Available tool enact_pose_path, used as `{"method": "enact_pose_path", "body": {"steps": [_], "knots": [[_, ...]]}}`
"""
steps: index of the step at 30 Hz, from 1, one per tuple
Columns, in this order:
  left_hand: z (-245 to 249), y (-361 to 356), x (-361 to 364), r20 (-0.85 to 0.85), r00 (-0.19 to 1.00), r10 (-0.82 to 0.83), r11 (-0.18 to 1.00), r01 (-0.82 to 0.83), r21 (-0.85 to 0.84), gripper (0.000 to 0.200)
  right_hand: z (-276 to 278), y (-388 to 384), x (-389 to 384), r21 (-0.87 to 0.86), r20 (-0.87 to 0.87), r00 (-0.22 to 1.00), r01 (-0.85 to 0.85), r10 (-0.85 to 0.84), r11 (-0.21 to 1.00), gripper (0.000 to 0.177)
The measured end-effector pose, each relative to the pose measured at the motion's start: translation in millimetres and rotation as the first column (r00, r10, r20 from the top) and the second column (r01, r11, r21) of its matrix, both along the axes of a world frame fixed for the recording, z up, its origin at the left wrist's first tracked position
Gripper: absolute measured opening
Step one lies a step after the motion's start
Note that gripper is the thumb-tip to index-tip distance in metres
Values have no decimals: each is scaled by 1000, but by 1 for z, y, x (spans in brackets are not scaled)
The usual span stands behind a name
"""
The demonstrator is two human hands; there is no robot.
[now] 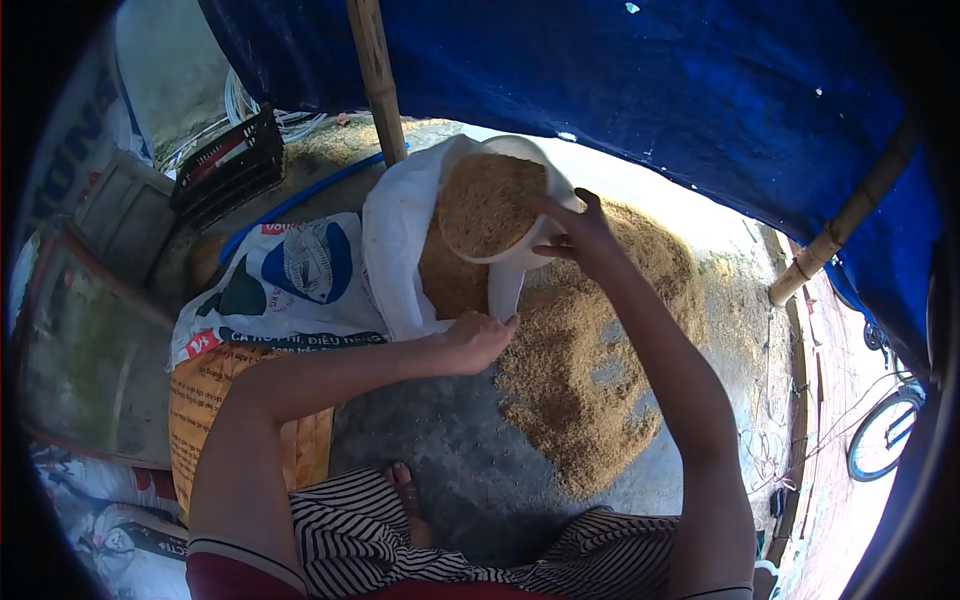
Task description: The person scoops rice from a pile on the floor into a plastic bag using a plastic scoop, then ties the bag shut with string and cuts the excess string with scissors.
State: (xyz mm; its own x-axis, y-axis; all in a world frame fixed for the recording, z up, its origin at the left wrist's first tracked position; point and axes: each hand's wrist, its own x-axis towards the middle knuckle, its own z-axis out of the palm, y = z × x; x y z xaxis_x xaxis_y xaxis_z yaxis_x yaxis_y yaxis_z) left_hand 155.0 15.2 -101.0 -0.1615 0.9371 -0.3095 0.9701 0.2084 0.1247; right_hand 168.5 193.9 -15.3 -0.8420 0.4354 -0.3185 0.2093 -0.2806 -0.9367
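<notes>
My right hand (580,232) grips the rim of a white tub (538,168), which is tilted over the mouth of a white woven sack. Brown, husk-like grain (492,205) fills much of the tub. The white sack (395,235) stands with its mouth open, and more grain shows inside it below the tub. My left hand (478,342) is closed on the near edge of the sack's mouth. To the right of the sack, a heap of the same grain (590,400) spreads over the concrete floor.
A printed white sack (290,285) and an orange sack (205,425) lie on the left. Behind them are a black crate (225,170) and a blue pipe (285,207). A bamboo pole (376,75) and blue tarp (600,70) stand beyond; a bicycle wheel (885,435) is far right.
</notes>
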Motion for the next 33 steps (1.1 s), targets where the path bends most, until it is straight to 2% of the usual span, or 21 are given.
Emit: {"method": "enact_pose_path", "body": {"steps": [2,3,4,5,6,7,9,12,14,15,17,18,20,24,26,29,33], "knots": [[-7,-14,-2,-20,1000,16,999,-15,35,74,-17,-14,-19,418,41,999,-23,6,908,99],[-11,-20,-3,-37,999,30,997,-27,73,82,-25,-21,-26,419,38,999,-22,6,908,99],[-17,-27,-2,-39,999,29,997,-26,75,82,-34,-29,-31,704,-11,1000,8,0,710,96],[-23,-35,0,-137,990,19,981,8,194,84,-43,-35,-34,903,-58,998,48,11,427,93],[-26,-40,1,-233,972,22,951,52,306,86,-52,-39,-37,903,-58,998,47,13,427,93],[-12,-41,2,-232,972,25,950,49,307,86,-58,-44,-39,912,-47,999,34,22,410,91],[12,-41,5,21,998,66,998,-66,-22,86,-63,-55,-42,920,-34,999,16,38,392,89],[13,-42,0,105,993,62,998,-62,-4,85,-61,-72,-45,933,-16,992,-31,126,360,89],[14,-45,-4,120,992,39,998,-43,35,81,-64,-79,-49,970,-71,980,25,186,241,88],[14,-46,-6,131,991,10,997,-20,75,78,-64,-80,-49,970,-70,980,23,187,241,88],[2,-48,-11,132,991,4,994,-19,112,72,-62,-81,-51,927,-96,973,11,209,375,88],[2,-48,-12,132,991,-3,989,-17,149,67,-62,-81,-51,927,-95,973,9,211,374,88],[2,-49,-13,143,990,18,990,-38,138,63,-62,-81,-51,974,-34,976,-17,217,227,87],[6,-49,-12,131,991,42,990,-59,128,56,-58,-73,-45,956,-50,981,-8,190,294,87],[7,-47,-13,129,990,48,992,-62,107,57,-53,-71,-42,983,46,972,-86,232,162,88],[8,-44,-12,115,992,57,995,-65,73,60,-48,-69,-35,975,-22,971,-31,236,220,90],[11,-40,-11,92,993,74,995,-80,54,63,-46,-62,-24,984,-14,971,-28,237,174,90]]}}
